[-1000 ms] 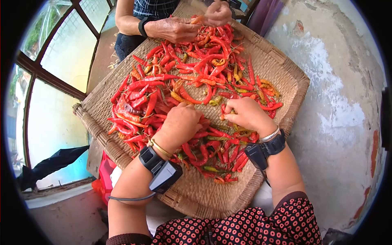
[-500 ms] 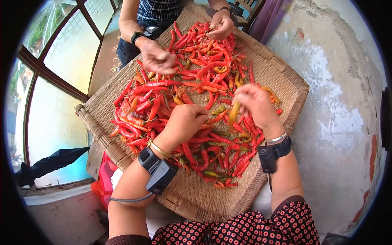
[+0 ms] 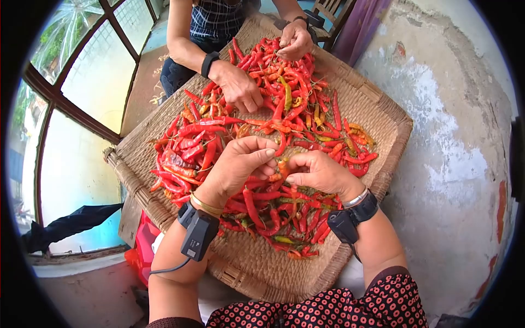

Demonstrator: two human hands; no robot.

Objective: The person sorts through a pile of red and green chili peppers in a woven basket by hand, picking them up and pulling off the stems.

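Note:
Above the middle of the basket, my left hand and my right hand meet, fingertips closed around a small orange-red chili pepper. Fingers partly cover the pepper, so its ends are hard to make out. Under and around both hands lie many chili peppers, mostly red, with some orange, yellow and green among them. They are spread in a large woven basket tray. A yellow-green chili pepper rests on the far heap.
Across the tray sits another person, one hand reaching into the peppers and the other hand above the far heap. Windows and a dark folded umbrella are on the left. A peeling wall stands close on the right.
My right hand has moved left to meet my left hand, and the yellowish pepper it held is gone from it. The other person's hand has moved right, down onto the peppers.

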